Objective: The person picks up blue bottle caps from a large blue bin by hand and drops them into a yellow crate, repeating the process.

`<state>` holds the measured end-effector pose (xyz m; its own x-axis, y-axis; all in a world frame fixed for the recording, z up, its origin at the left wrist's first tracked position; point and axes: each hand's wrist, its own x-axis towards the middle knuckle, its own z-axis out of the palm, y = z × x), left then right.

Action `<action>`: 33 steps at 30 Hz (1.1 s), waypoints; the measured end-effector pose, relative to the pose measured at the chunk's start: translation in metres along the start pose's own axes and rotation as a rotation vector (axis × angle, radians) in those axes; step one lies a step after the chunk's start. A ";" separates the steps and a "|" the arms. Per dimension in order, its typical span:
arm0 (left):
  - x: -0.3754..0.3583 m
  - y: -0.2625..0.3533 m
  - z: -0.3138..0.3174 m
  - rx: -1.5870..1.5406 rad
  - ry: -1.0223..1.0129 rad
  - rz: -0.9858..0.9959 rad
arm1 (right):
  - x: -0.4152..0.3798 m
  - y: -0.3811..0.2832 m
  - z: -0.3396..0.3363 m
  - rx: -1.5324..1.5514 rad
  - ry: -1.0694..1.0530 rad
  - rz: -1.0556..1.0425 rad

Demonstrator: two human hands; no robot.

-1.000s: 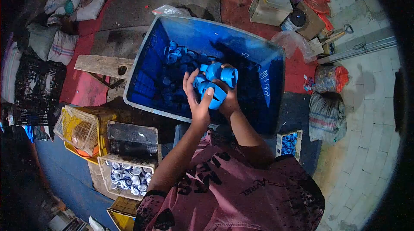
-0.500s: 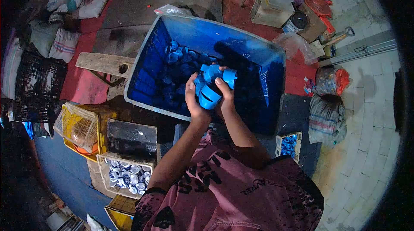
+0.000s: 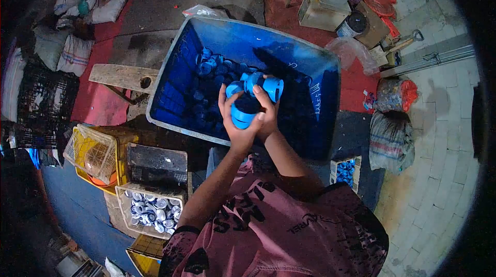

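Several cup-shaped blue plastic caps [image 3: 271,89] are clustered between my two hands, above the large blue tub [image 3: 222,33]. My left hand [image 3: 240,135] curls around the near-left caps, its fingers bent and its thumb reaching toward the middle. On the other side, my right hand [image 3: 268,122] grips the caps with its thumb lying across them; part of its fingers is hidden behind them. Below, a pile of similar blue caps [image 3: 209,64] lies in the tub, mostly at its left side, with the right part in deep shadow.
A white crate [image 3: 124,210] of white-and-dark round caps stands at lower left, beside a yellow crate [image 3: 123,166]. A small crate of blue pieces [image 3: 345,172] sits at right. A wooden board [image 3: 119,76] meets the tub's left rim. Sacks [image 3: 392,142] stand by the wall.
My hands have turned the held caps slightly, and my left fingers and thumb have shifted closer around them. The camera view has moved a little; the tub and crates stay put.
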<state>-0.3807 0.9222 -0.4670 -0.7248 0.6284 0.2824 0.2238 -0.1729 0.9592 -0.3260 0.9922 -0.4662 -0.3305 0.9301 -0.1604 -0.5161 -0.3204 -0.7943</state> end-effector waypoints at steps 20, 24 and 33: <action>0.028 0.053 -0.044 -1.072 0.427 -0.556 | -0.015 -0.010 0.036 0.187 -0.390 -0.025; 0.017 0.055 -0.063 -1.081 0.596 -0.475 | -0.035 0.002 0.060 0.033 -0.399 0.023; -0.023 0.079 -0.142 -1.080 0.885 -0.233 | -0.095 0.056 0.107 0.170 -0.655 0.208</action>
<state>-0.4391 0.7868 -0.3955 -0.9287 0.1163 -0.3521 -0.2649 -0.8725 0.4105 -0.4084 0.8664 -0.4327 -0.8153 0.5645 0.1289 -0.4895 -0.5530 -0.6743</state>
